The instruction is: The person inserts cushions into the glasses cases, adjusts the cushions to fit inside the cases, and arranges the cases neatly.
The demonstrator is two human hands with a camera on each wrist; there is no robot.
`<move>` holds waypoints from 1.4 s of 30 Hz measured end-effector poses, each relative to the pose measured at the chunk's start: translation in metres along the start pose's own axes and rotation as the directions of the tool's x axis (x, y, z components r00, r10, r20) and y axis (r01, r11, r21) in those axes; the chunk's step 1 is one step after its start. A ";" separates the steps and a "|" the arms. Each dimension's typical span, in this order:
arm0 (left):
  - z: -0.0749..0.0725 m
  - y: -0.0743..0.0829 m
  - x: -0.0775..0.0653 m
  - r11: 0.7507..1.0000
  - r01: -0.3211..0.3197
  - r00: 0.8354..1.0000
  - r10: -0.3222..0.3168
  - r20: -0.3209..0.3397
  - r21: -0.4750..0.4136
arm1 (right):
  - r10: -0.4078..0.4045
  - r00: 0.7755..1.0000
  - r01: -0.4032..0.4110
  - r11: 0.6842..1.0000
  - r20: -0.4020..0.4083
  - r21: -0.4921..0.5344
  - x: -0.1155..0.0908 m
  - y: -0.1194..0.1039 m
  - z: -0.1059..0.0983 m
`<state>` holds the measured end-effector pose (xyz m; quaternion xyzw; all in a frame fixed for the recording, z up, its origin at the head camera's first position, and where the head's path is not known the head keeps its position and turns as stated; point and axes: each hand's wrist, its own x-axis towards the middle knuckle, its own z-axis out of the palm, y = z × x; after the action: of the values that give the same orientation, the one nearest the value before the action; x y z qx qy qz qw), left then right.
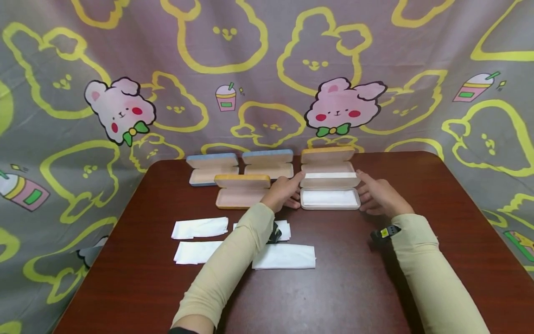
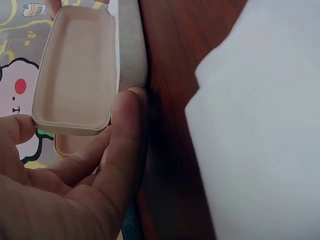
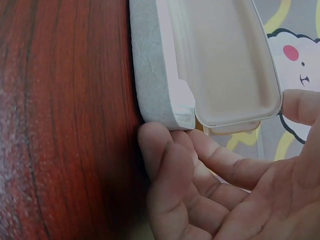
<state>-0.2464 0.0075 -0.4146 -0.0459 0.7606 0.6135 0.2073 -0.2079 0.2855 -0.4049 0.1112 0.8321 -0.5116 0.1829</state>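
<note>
A pale grey glasses case [image 1: 329, 183] stands with its lid up, a folded white cloth [image 1: 329, 198] lying in its base. My left hand [image 1: 285, 192] holds its left end and my right hand [image 1: 381, 195] holds its right end. In the left wrist view, the left thumb [image 2: 17, 128] is at the lid's corner, while the fingers [image 2: 122, 130] touch the end of the base. The right wrist view has the right thumb [image 3: 300, 106] at the lid's edge and curled fingers [image 3: 162, 150] against the base.
Behind stand two blue cases [image 1: 212, 161] and an orange case [image 1: 327, 155], lids up. Another orange case [image 1: 242, 182] sits left of my left hand. Several folded white cloths [image 1: 283, 256] lie on the brown table [image 1: 333, 297], partly behind my left sleeve. A patterned curtain [image 1: 267, 83] hangs behind.
</note>
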 end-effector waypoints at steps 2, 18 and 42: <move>0.000 0.000 0.001 1.000 0.002 1.000 -0.002 0.006 -0.002 | 0.008 1.000 -0.008 1.000 0.002 0.015 0.000 0.000 0.000; -0.008 -0.002 -0.002 1.000 -0.012 0.994 0.014 0.108 -0.016 | 0.004 1.000 -0.004 0.997 -0.002 0.078 0.003 0.000 0.003; -0.010 -0.007 -0.003 1.000 -0.029 0.990 0.029 0.135 0.001 | -0.047 0.999 0.047 0.990 -0.003 0.132 -0.001 0.005 0.006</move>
<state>-0.2442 -0.0042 -0.4179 0.0068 0.7462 0.6172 0.2493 -0.2038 0.2828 -0.4108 0.1034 0.7987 -0.5699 0.1631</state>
